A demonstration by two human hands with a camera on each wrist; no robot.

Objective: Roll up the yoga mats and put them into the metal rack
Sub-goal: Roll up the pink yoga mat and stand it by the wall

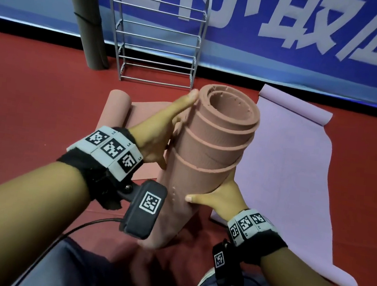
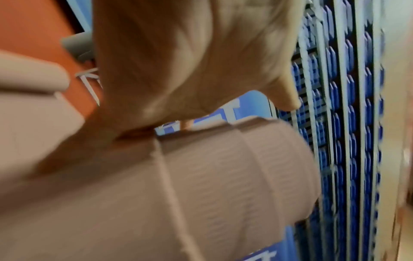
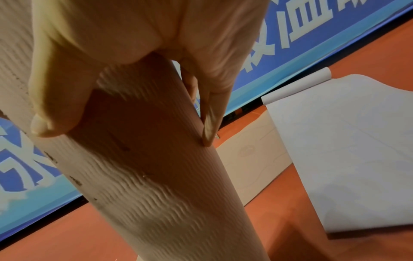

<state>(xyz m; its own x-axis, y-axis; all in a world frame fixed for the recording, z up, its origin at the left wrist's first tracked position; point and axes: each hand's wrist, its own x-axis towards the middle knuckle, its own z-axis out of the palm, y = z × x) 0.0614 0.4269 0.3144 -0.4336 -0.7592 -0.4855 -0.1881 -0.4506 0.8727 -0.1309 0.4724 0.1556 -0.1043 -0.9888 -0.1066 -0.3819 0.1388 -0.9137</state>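
Red floor (image 1: 33, 104), blue banner (image 1: 292, 25) with large white characters along the back wall, black strip at its base, person's blue jeans (image 1: 77, 269) at bottom edge

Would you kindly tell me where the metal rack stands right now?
In the head view the metal rack stands upper left against the blue banner, just right of the leaning grey rolled mat.

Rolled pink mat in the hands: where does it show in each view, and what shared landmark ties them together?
Head: rolled pink mat stands at centre, left hand on its side, right hand gripping it lower.
Left wrist: it fills the lower half, blurred.
Right wrist: it runs from upper left to bottom centre.
Shared landmark: the blue banner.
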